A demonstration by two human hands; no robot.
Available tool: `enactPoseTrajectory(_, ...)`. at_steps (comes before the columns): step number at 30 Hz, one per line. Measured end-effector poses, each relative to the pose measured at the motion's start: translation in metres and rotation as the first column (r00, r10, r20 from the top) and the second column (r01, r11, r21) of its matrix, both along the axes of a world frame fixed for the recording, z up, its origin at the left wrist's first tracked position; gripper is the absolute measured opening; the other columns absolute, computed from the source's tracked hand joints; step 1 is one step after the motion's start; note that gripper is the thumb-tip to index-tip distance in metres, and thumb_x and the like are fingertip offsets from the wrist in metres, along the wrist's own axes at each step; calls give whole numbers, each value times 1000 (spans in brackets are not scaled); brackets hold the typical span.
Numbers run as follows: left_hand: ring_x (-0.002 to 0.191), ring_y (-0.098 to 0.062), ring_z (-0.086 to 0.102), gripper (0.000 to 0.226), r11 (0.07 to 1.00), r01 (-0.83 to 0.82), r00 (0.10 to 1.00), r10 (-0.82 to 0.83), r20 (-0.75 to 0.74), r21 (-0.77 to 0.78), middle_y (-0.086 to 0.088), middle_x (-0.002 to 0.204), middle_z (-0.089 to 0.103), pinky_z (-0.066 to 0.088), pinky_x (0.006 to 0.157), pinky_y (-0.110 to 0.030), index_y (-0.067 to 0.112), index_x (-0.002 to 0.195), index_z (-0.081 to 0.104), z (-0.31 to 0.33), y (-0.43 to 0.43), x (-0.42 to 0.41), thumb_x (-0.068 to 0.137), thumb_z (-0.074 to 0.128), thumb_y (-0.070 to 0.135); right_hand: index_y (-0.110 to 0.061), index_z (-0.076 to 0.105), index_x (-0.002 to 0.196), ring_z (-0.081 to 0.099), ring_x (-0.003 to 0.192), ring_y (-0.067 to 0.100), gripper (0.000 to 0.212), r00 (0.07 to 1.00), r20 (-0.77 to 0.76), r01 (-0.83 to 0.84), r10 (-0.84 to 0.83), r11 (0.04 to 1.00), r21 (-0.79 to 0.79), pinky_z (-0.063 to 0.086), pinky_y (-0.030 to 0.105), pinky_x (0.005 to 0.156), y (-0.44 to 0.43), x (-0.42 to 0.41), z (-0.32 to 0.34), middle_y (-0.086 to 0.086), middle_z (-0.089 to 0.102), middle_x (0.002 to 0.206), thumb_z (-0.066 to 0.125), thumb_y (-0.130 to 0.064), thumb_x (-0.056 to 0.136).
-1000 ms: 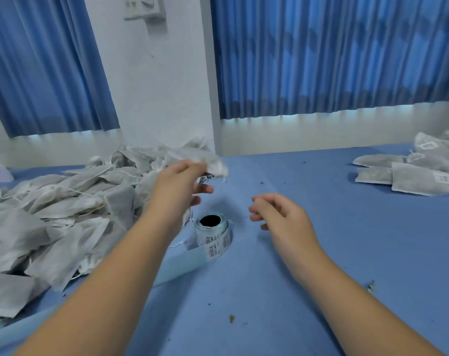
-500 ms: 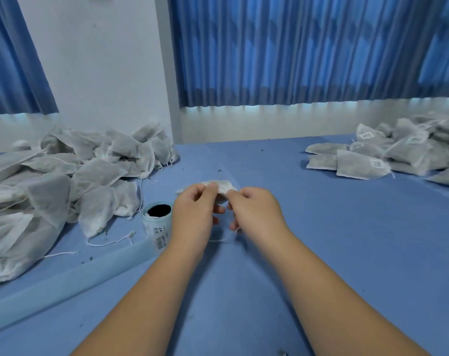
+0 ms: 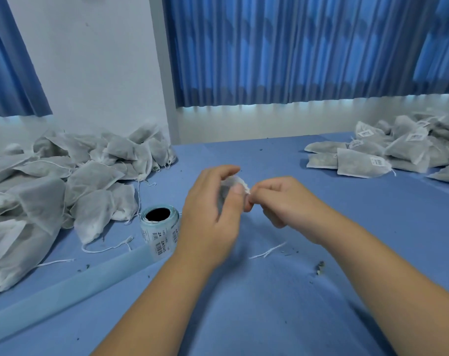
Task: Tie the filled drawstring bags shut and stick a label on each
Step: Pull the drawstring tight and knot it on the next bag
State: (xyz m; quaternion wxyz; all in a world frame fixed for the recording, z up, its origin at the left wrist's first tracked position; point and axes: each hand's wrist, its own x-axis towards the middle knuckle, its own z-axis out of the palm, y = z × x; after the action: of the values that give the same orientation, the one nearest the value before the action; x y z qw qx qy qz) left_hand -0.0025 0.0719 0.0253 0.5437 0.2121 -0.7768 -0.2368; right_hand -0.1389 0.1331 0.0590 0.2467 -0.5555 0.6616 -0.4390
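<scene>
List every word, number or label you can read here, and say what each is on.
Label roll: barcodes and short printed characters on the stickers, too blurred to read.
Labelled bags: white barcode stickers, too small to read.
Unlabelled bags, held bag: no text shows.
Nothing can be quoted.

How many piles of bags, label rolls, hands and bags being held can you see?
Piles of bags: 2, the unlabelled pile and the labelled pile
Rolls: 1, the label roll
Hands: 2, the left hand and the right hand
Bags in the hands: 1, the held bag
Total: 6
</scene>
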Motion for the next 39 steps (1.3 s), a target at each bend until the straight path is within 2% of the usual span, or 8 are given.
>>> enactPoseTrajectory(4, 98, -9, 61, 50, 991, 129, 980, -121, 160, -39, 11, 98, 66, 45, 93, -33, 21, 126, 59, -4, 6, -1, 93, 32, 48, -12, 50, 51, 26, 45, 10, 24, 994, 32, -105, 107, 992, -71, 25, 19, 44, 3, 6, -2, -6, 31, 45, 52, -24, 72)
enactPoseTrajectory(10, 68, -12, 63, 35, 974, 197, 949, -218, 228, 114, 5, 72, 65, 49, 68, -38, 46, 108, 55, -3, 8, -1, 88, 31, 63, -19, 66, 59, 32, 45, 6, 30, 977, -12, -211, 211, 977, -26, 30, 17, 47, 18, -9, 2, -14, 42, 46, 55, -16, 87)
enactPoseTrajectory(14, 49, -4, 50, 21, 979, 138, 943, -177, 283, 151, 9, 55, 58, 36, 52, -23, 41, 91, 53, -2, 9, 4, 82, 45, 59, -23, 74, 72, 45, 52, -1, 20, 975, -104, -198, 196, 980, -7, 35, 8, 52, 27, -21, 6, -17, 56, 56, 64, -15, 88)
enactPoseTrajectory(18, 47, -4, 42, 5, 992, 52, 967, -80, 241, 117, 17, 48, 48, 33, 52, -24, 34, 73, 53, 4, 11, 10, 78, 52, 33, -23, 75, 73, 39, 59, 12, 13, 990, -75, -127, 118, 984, -122, 33, 15, 52, 29, -26, 9, 2, 49, 61, 71, -18, 84)
enactPoseTrajectory(28, 55, -5, 52, 19, 890, 220, 964, -261, 50, 400, 8, 56, 60, 40, 55, -13, 27, 57, 66, 26, 23, 17, 72, 55, 25, -19, 71, 81, 30, 49, 9, 13, 997, 62, 58, -36, 908, -414, 31, 16, 47, 26, -3, 3, -7, 30, 52, 68, -7, 85)
enactPoseTrajectory(33, 55, -10, 49, 19, 830, 315, 948, -253, -192, 460, 5, 58, 59, 40, 55, -19, 20, 61, 73, 28, 25, 17, 74, 59, 24, -14, 64, 74, 29, 45, 6, 16, 991, 132, 71, -23, 924, -376, 29, 15, 45, 19, 14, -7, -11, 32, 47, 65, -3, 87)
enactPoseTrajectory(36, 55, -6, 55, 19, 849, 283, 950, -184, -254, 445, 9, 58, 64, 43, 55, -13, 6, 65, 70, 27, 25, 17, 82, 63, 13, -14, 65, 78, 31, 47, 6, 11, 1000, -5, -2, 0, 931, -366, 29, 17, 47, 19, 21, -13, -12, 33, 47, 64, -8, 87)
enactPoseTrajectory(39, 59, 2, 60, 32, 915, 144, 978, -74, -196, 377, 13, 60, 66, 45, 60, -8, 20, 64, 73, 26, 26, 16, 89, 61, 3, -19, 66, 84, 38, 51, 11, 8, 941, -335, -83, -51, 924, -374, 31, 25, 50, 22, 23, -13, -9, 37, 48, 61, -16, 89)
